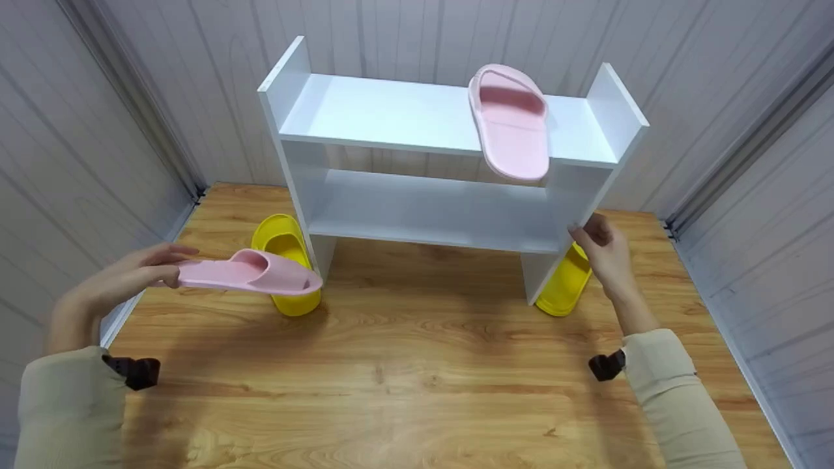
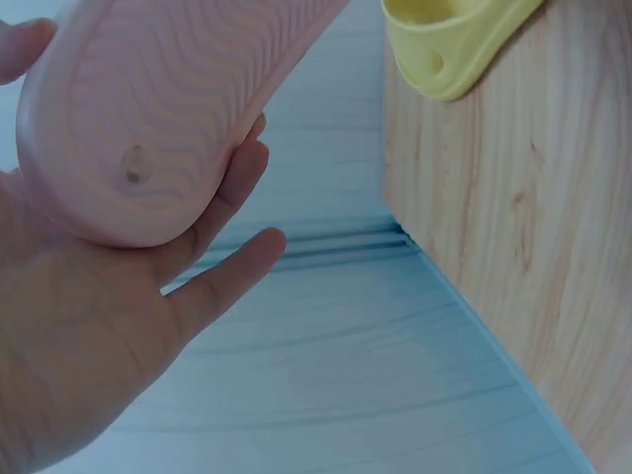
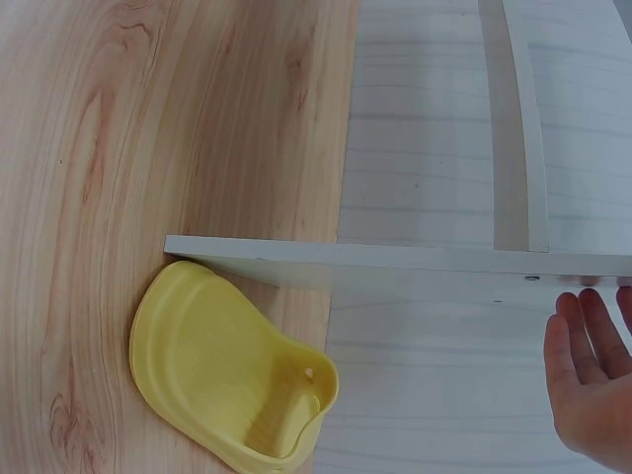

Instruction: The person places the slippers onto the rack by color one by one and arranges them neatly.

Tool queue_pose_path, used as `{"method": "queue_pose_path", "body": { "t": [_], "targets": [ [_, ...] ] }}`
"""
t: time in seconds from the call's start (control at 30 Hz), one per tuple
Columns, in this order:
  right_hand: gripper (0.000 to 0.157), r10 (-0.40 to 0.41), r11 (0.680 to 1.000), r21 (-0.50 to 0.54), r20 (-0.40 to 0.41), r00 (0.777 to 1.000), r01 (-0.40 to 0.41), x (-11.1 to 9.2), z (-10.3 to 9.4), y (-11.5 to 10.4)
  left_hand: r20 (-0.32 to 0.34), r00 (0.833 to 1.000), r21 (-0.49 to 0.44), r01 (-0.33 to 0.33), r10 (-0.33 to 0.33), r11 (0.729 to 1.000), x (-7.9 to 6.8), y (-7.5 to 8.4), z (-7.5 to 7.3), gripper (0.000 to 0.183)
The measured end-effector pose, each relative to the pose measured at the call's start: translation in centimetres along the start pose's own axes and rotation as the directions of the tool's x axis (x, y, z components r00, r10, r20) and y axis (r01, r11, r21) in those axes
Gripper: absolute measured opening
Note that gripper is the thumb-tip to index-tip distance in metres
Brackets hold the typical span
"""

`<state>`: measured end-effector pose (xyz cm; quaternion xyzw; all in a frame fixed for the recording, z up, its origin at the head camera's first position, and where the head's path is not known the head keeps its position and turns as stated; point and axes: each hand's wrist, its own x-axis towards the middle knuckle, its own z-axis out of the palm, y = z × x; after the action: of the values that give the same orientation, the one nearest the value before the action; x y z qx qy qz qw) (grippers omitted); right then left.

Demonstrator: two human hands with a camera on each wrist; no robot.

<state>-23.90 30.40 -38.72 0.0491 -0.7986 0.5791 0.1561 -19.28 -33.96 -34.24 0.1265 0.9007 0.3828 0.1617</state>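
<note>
My left hand [image 1: 124, 277] grips a pink slipper [image 1: 287, 277] by its heel end and holds it above the floor, toe pointing right. The left wrist view shows its ridged sole [image 2: 178, 109], with the thumb on one side and fingers on the other. My right hand [image 1: 609, 251] is at the outer side of the white shelf's right panel [image 1: 576, 195]. In the right wrist view, its fairly straight fingers [image 3: 583, 341] reach that panel. A second pink slipper [image 1: 515, 130] rests on the top shelf [image 1: 391, 111], its heel end over the front edge.
One yellow slipper [image 1: 296, 305] is on the wooden floor [image 1: 417, 378] by the shelf's left panel, partly behind the held slipper. Another yellow slipper [image 1: 563, 283] lies outside the right panel. Pale panelled walls [image 1: 404, 32] enclose the back and sides.
</note>
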Motion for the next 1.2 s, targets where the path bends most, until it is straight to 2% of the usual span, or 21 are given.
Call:
{"method": "queue_pose_path", "body": {
  "t": [0.2, 0.4, 0.63, 0.87, 1.07, 1.2],
  "targets": [
    [0.044, 0.004, 1.0, 0.0, -0.013, 1.0, -0.004, 0.0, 0.1, 0.0, 0.003, 0.999, -0.018, -0.053, 0.053, 0.998, 0.6, 1.9, 0.8, 0.052],
    [0.042, 0.001, 1.0, -0.017, -0.021, 1.0, -0.001, 0.1, 0.1, 0.0, 0.02, 0.993, -0.102, -0.115, 0.118, 0.988, 1.0, 3.4, 1.6, 0.053],
    [0.042, 0.002, 1.0, -0.019, -0.023, 1.0, -0.003, 0.2, 0.1, -0.1, 0.022, 0.985, -0.119, -0.165, 0.169, 0.979, 1.3, 5.2, 2.2, 0.056],
    [0.044, 0.032, 0.999, 0.009, 0.005, 0.999, -0.032, 0.1, 0.0, -0.3, 0.006, 0.96, -0.176, -0.274, 0.28, 0.945, 1.7, 7.0, 2.8, 0.058],
    [0.046, 0.028, 1.0, -0.001, 0.008, 1.0, -0.028, 0.2, 0.0, -0.2, -0.015, 0.94, -0.19, -0.337, 0.341, 0.922, 1.9, 8.8, 3.4, 0.061],
    [0.045, 0.021, 1.0, -0.008, 0.0, 1.0, -0.021, 0.2, 0.0, -0.1, -0.025, 0.916, -0.218, -0.396, 0.4, 0.892, 2.0, 10.0, 3.8, 0.062]
  ]
}}
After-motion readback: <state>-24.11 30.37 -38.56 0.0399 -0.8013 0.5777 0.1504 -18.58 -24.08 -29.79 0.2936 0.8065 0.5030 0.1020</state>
